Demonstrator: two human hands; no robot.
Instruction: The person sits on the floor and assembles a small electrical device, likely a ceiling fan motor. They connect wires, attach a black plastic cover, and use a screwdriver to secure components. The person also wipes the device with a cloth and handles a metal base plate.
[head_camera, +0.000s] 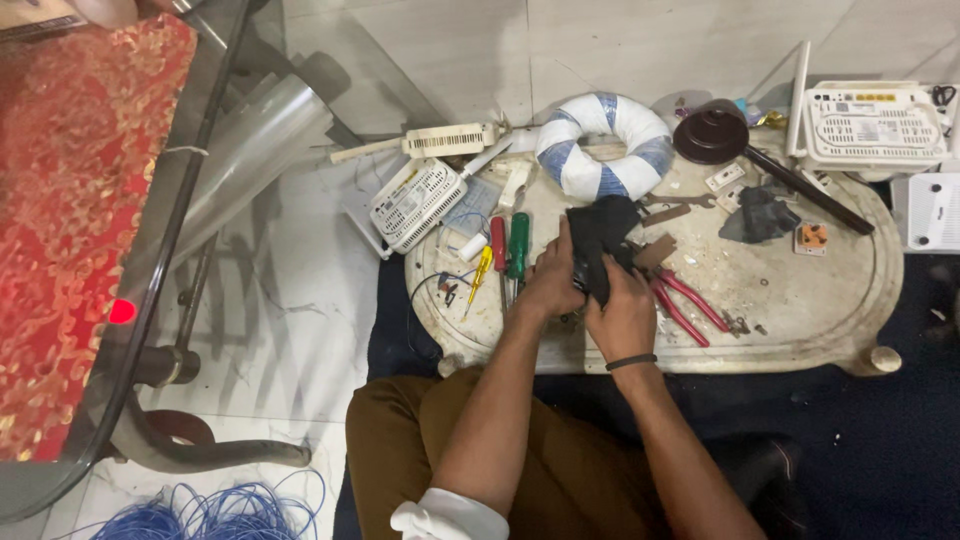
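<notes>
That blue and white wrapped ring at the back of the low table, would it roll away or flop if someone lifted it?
The wrapped ring lies flat, so it probably stays put unless stood on edge. It holds a round shape, so it is likely fairly firm, not floppy. Its taped wrapping looks smooth, perhaps slightly slippery.

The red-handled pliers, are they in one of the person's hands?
No, the red-handled pliers lie on the table beside the right hand.

both hands meet, fingers curled shut: left hand (552, 283), right hand (622, 315), forearms angled inward.
</notes>
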